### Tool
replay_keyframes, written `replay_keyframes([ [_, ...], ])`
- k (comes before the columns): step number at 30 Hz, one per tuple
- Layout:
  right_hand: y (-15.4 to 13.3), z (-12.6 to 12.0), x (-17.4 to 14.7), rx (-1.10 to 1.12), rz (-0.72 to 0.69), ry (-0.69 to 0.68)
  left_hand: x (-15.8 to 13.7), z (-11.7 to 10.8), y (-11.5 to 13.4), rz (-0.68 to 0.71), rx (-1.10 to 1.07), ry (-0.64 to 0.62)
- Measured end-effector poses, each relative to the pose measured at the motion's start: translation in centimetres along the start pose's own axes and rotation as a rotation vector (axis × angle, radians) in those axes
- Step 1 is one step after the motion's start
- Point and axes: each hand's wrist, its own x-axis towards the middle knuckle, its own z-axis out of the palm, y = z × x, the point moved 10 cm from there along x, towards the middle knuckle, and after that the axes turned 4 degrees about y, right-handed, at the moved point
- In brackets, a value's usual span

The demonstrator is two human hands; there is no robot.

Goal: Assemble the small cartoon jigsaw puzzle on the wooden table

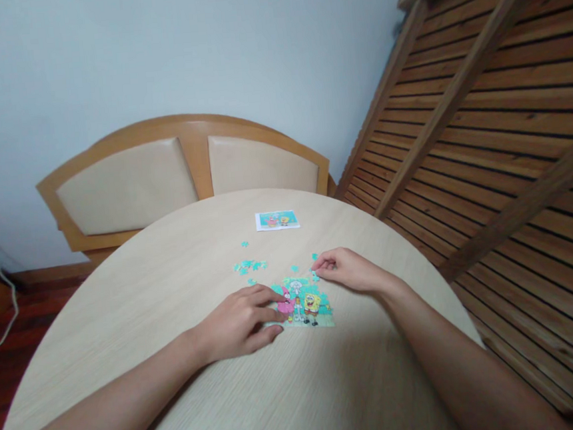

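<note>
A partly joined jigsaw puzzle [298, 307] lies flat on the round table [192, 397], showing a pink, a pale and a yellow cartoon figure on green. My left hand [245, 319] rests at its left edge, fingers spread and fingertips on the joined pieces. Just above the puzzle's upper right corner is my right hand [344, 269], thumb and forefinger pinched on a small green puzzle piece [314, 276]. Single loose pieces lie close by, one of them a green piece [294, 268] above the puzzle. The fingers partly hide the held piece.
A small pile of loose pieces [251, 266] sits beyond my left hand, with one stray piece [245, 244] farther back. The reference picture card [277, 220] lies near the far edge. Behind stand a cushioned headboard [196, 156] and, at right, a slatted wooden frame [478, 111].
</note>
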Motion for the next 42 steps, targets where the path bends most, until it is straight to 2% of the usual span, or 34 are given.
replay_keyframes([
  [9,-0.4,0.7,0.0,0.018,0.008,-0.026,0.0,-0.1,0.0,0.0,0.002,0.002],
  [16,0.1,0.2,0.0,0.03,0.018,-0.029,0.0,-0.1,0.0,-0.005,0.022,-0.007],
  [26,0.3,1.0,-0.8,0.058,0.044,-0.162,-0.1,-0.1,0.0,-0.002,0.033,-0.004],
  [42,-0.9,1.1,-1.5,0.055,0.056,-0.216,0.0,-0.4,-0.3,-0.041,0.103,-0.023],
])
